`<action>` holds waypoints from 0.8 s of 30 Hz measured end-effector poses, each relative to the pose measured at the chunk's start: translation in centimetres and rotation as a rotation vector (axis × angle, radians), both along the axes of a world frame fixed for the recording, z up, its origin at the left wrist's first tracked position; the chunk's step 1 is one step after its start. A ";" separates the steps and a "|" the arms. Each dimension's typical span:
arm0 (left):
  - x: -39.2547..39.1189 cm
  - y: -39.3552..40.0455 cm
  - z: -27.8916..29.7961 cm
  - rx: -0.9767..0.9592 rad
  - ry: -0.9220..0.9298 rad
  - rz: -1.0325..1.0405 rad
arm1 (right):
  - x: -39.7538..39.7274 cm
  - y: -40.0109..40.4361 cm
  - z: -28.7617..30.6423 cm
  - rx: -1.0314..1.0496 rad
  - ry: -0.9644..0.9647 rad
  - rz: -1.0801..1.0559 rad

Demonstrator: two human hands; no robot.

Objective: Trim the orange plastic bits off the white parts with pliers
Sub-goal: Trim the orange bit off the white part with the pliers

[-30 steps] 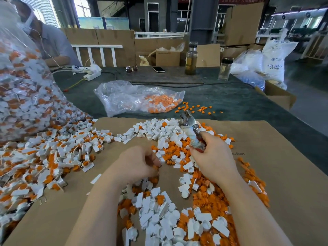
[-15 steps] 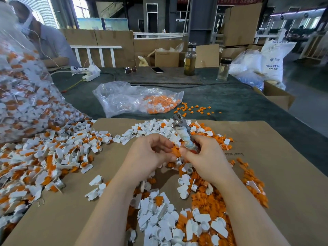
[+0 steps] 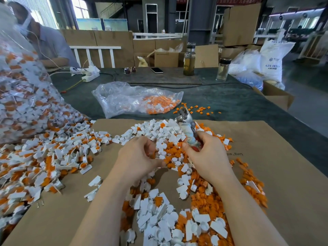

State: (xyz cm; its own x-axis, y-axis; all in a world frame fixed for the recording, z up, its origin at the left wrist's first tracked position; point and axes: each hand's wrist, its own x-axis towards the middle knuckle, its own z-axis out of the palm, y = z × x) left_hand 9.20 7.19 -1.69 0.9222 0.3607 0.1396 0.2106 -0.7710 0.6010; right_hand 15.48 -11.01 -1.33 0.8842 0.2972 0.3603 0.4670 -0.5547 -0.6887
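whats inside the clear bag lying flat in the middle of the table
The clear bag holds a small heap of orange bits mixed with some white parts, bunched at its right end. The rest looks like crumpled plastic; folds hide anything beneath.

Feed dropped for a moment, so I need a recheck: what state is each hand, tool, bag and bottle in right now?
right hand: grips the pliers' handles
pliers: head raised, pointing away; jaws unclear
left hand: fingers curled, contents hidden
small clear bag: lying flat, holding orange bits
big clear bag: full, untrimmed parts spilling out
tall bottle: upright, capped
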 end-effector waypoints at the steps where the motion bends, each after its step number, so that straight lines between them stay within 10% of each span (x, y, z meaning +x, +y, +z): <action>1: 0.0 0.1 -0.1 0.076 0.071 0.013 | 0.1 0.0 -0.1 0.014 0.000 -0.020; 12: 0.2 -1.3 -0.4 0.167 0.115 -0.012 | 0.2 0.1 -0.3 0.039 0.000 -0.010; 24: 0.1 -3.4 0.8 -0.828 -0.246 0.075 | -0.4 0.5 -0.2 0.139 -0.012 0.058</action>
